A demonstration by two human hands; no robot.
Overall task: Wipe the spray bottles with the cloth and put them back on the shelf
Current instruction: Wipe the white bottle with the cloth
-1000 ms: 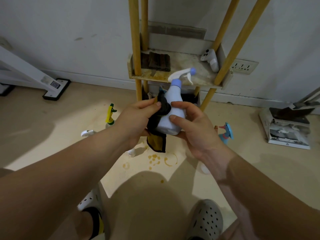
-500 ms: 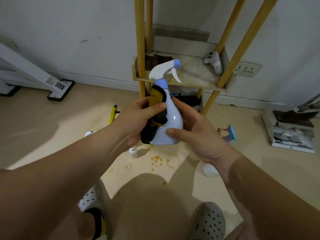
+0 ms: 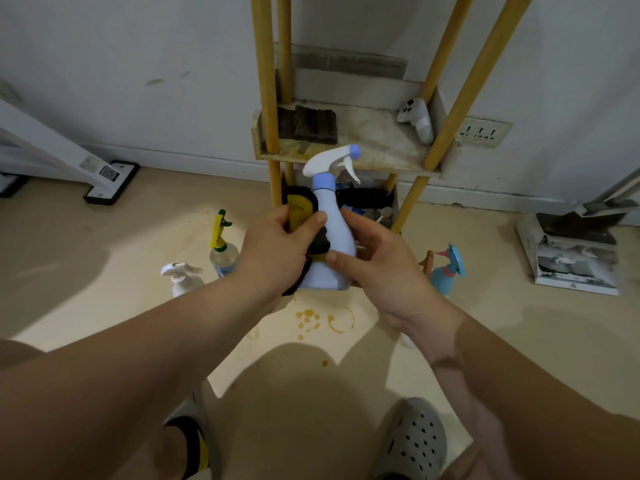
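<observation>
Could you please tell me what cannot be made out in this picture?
Head view:
1. The bottle, left side: covered by the cloth and left hand.
2. The blue sprayer on the floor: body partly hidden behind the right hand.
3. The lower shelf, contents: dark, blocked by bottle and hands.
4. The rack's posts: cut off by the top edge.

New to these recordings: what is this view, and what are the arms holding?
There is no machine here. A camera worn on a person's head looks down at their own bare arms. The left hand holds a black and yellow cloth against a pale lilac plastic spray bottle, which the right hand grips. On the beige floor stand a white spray bottle, a clear bottle with a yellow and green trigger and a blue spray bottle. Behind them is a wooden shelf with yellow poles.
</observation>
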